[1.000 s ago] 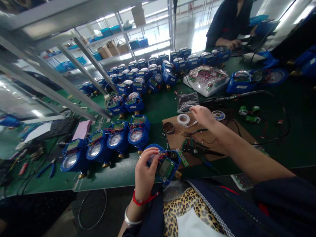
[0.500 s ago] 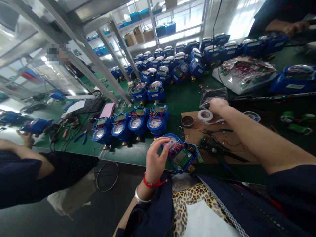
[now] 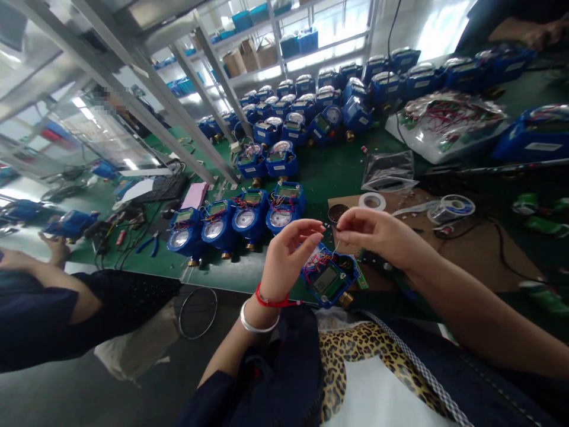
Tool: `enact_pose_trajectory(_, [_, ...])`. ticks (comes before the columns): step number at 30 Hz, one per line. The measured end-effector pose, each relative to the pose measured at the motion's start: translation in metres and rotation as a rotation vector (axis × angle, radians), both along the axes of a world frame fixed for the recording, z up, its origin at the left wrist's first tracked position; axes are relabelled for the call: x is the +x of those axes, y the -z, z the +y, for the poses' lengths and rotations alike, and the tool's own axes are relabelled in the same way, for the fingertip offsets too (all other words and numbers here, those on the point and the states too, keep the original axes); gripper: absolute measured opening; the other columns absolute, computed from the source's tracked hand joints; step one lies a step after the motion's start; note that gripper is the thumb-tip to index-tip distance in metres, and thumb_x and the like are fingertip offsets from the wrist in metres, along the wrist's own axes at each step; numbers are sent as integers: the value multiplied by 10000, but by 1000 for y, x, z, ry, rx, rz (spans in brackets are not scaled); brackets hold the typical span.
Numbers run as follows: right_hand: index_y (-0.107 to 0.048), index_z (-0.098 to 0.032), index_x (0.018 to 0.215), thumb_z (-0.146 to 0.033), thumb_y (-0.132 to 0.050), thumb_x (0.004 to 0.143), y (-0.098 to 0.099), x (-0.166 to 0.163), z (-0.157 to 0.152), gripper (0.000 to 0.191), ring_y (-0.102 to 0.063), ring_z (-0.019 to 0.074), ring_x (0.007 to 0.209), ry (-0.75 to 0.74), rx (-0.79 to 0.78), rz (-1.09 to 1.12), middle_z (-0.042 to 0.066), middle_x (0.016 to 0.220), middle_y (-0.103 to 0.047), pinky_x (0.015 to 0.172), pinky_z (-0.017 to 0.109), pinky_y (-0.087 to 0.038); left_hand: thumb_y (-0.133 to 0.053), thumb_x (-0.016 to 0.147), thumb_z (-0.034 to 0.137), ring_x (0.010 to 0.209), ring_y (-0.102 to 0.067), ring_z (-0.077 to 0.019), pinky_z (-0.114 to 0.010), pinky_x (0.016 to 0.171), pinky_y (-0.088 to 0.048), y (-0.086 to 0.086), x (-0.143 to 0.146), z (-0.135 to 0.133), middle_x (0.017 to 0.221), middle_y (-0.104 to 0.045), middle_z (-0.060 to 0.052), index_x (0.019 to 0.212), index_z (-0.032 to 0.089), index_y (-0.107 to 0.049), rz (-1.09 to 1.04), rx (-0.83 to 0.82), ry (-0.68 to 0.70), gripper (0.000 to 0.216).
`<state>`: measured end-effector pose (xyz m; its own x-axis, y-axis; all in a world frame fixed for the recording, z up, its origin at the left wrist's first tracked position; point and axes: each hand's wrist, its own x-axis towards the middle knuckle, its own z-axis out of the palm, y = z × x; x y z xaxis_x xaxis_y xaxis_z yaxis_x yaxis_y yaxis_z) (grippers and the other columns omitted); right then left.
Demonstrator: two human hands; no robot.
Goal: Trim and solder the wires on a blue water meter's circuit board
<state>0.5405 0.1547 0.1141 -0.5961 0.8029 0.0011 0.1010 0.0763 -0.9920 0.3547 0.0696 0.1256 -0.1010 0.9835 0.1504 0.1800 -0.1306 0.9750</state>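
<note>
A blue meter [image 3: 328, 279] with a small display, coloured wires and a brass fitting lies tilted at the table's front edge. Just above it, my left hand [image 3: 287, 255] is raised with curved fingers, a small gap between thumb and fingertips, holding nothing I can see. Facing it, my right hand [image 3: 382, 237] is closed in a pinch on a small dark piece [image 3: 335, 232], too small to name. A thin pale wire rises from the meter below the fingertips. Both hands hide part of the meter and the round tin [image 3: 338, 212] behind.
Several blue meters [image 3: 216, 228] stand in a row to the left, more behind. A clear bag [image 3: 389, 169], white tape roll [image 3: 372, 202] and wire spool [image 3: 457, 206] lie around the brown board [image 3: 484, 255]. A co-worker's hand [image 3: 56, 248] is at far left.
My right hand has come from the clear bag to above the meter, now pinching a small dark piece. My left hand has lifted off the meter, towards the right hand.
</note>
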Motion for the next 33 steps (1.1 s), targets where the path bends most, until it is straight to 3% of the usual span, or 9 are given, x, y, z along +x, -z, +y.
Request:
enact_pose_trajectory(3, [-639,-211,824,-390,-701,755,-4,-7,-19,201,-606,131,694,-57,-71,55,-2,763,-655,633,255,-507,-648,851,262,882,-639,-141,-266,803,-537,-3,12,6,953,-673,-51,959,185,-659,-15,40,54,133])
enact_pose_trajectory(7, [-659,-194,885,-414,-683,794,-3,-2,-19,239,-627,145,777,-16,-62,70,19,848,-681,725,270,-506,-668,833,266,815,-619,-122,-243,760,-525,-2,17,9,888,-644,-38,818,164,-643,-66,61,30,106])
enact_pose_trajectory(12, [-672,-209,967,-400,-640,847,20,15,-13,228,-617,164,806,220,155,-131,29,923,-686,745,297,-472,-647,852,335,762,-637,-127,-247,720,-511,11,5,13,860,-674,-38,871,167,-644,-15,17,-134,169])
enact_pose_trajectory(16, [-693,-204,881,-325,-634,859,42,14,-21,137,-604,169,821,101,259,-253,30,895,-667,773,309,-456,-616,871,356,767,-631,-141,-257,720,-487,28,1,16,820,-677,-39,863,171,-654,159,-55,-161,189])
enact_pose_trajectory(23, [-668,-198,841,-264,-630,869,53,-2,-35,81,-587,160,802,177,280,-174,26,869,-638,777,307,-450,-656,835,365,770,-631,-139,-255,742,-485,32,6,19,824,-687,-37,850,151,-639,-69,-155,-71,215])
enact_pose_trajectory(33, [-641,-203,831,-278,-606,894,58,-10,-39,104,-592,166,854,170,276,-110,19,887,-650,799,297,-442,-692,793,348,723,-618,-126,-237,698,-460,30,8,20,777,-679,-34,812,137,-641,-191,-249,-49,218])
